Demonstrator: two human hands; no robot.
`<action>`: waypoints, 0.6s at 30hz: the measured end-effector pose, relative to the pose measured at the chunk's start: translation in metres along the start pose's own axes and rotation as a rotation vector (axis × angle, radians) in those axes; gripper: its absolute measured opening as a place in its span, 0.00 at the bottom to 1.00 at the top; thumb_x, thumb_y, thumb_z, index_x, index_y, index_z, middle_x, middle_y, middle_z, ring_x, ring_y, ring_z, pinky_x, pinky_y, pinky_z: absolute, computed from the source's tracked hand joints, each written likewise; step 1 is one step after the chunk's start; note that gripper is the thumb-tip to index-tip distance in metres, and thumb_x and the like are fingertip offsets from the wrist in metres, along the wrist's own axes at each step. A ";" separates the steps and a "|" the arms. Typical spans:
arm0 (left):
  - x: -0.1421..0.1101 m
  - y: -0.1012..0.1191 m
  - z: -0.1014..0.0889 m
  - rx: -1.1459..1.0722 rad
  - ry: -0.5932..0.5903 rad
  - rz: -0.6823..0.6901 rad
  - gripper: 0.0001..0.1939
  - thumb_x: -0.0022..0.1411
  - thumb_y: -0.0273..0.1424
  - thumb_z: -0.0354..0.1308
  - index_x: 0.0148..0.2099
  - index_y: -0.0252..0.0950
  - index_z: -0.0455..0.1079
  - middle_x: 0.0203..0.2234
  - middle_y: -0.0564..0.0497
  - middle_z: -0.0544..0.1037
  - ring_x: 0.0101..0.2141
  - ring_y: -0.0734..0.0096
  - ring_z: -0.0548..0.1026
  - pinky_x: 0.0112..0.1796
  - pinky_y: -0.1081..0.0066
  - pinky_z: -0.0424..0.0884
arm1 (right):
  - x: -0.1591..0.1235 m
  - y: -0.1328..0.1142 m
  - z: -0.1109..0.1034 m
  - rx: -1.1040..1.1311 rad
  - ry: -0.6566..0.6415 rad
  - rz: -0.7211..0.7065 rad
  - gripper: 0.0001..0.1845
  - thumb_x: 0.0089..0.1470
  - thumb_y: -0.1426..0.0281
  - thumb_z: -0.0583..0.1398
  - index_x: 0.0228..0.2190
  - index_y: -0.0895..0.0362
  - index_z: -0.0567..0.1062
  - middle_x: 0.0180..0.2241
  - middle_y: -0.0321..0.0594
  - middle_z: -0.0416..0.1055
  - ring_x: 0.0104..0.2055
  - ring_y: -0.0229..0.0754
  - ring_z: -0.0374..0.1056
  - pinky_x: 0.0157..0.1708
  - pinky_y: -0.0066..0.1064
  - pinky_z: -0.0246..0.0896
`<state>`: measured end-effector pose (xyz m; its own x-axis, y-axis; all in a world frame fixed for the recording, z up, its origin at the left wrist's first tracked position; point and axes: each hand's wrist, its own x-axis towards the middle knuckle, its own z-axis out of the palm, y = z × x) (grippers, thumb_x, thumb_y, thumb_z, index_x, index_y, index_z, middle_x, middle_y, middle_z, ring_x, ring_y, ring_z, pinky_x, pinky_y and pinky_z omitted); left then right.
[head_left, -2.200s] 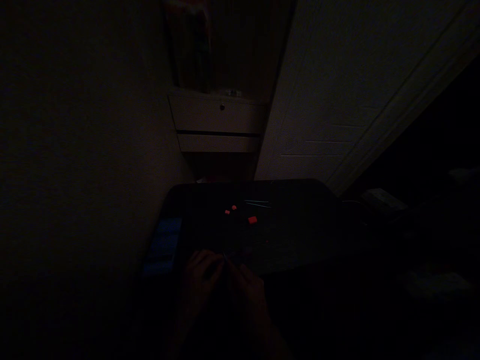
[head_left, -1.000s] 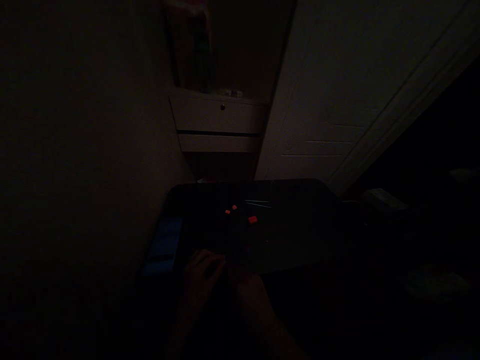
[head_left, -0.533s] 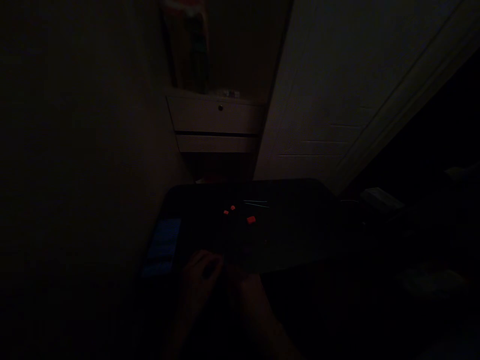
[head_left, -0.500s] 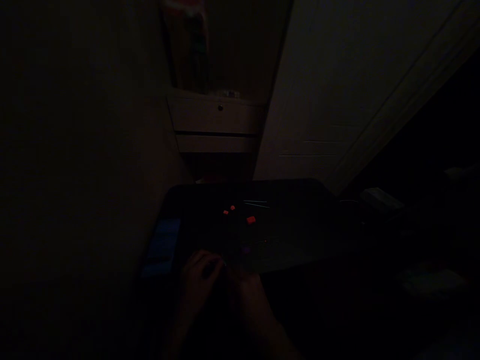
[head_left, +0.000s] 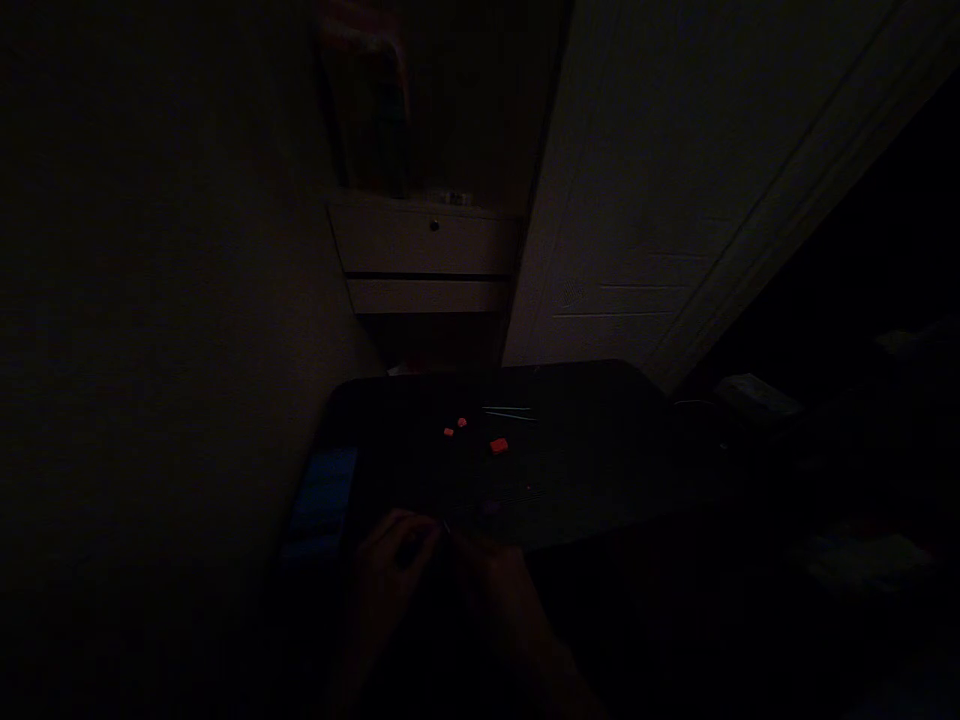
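Note:
The room is very dark. My left hand [head_left: 394,570] and my right hand [head_left: 499,590] are held close together at the near edge of a dark table [head_left: 600,470]. The left hand's fingers are curled in a pinch, and a thin pale tip shows between the two hands. What they hold is too dim to name. The right hand's fingers are bent toward the left hand. Farther back on the table lie three small red pieces [head_left: 499,446] and a thin pale rod [head_left: 508,412].
A blue object [head_left: 324,500] lies at the table's left edge. Behind the table stands a pale cabinet with a knobbed drawer [head_left: 427,240], between a wall on the left and a pale door [head_left: 660,180] on the right. Dim clutter sits at the right.
The view has shifted slightly, so the table and cabinet sit a little lower and to the left. Both hands stay together at the table's near edge with barely any movement.

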<state>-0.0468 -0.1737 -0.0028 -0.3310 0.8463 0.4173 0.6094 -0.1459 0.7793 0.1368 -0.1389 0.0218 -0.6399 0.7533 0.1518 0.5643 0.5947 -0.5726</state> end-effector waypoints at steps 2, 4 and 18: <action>0.000 0.001 -0.001 -0.007 0.009 -0.012 0.10 0.68 0.40 0.64 0.37 0.42 0.83 0.32 0.51 0.86 0.33 0.63 0.85 0.36 0.67 0.81 | 0.002 0.002 0.000 0.028 0.029 -0.007 0.26 0.63 0.84 0.59 0.57 0.56 0.82 0.47 0.45 0.87 0.45 0.47 0.85 0.48 0.29 0.77; -0.001 0.001 -0.001 -0.011 0.016 -0.025 0.11 0.68 0.41 0.64 0.37 0.42 0.84 0.33 0.51 0.86 0.34 0.63 0.86 0.37 0.67 0.82 | 0.004 0.004 -0.001 0.045 0.065 -0.008 0.23 0.67 0.83 0.59 0.56 0.56 0.82 0.48 0.44 0.87 0.46 0.45 0.85 0.49 0.28 0.77; -0.006 -0.006 0.001 -0.027 0.013 -0.039 0.17 0.70 0.49 0.63 0.43 0.45 0.87 0.38 0.49 0.86 0.40 0.58 0.87 0.43 0.62 0.83 | 0.075 0.023 -0.037 -0.229 0.126 -0.023 0.08 0.68 0.74 0.66 0.40 0.52 0.87 0.47 0.48 0.83 0.56 0.61 0.71 0.52 0.52 0.65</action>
<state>-0.0479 -0.1773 -0.0107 -0.3633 0.8449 0.3926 0.5763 -0.1273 0.8073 0.1216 -0.0581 0.0500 -0.5918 0.7594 0.2703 0.6628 0.6492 -0.3732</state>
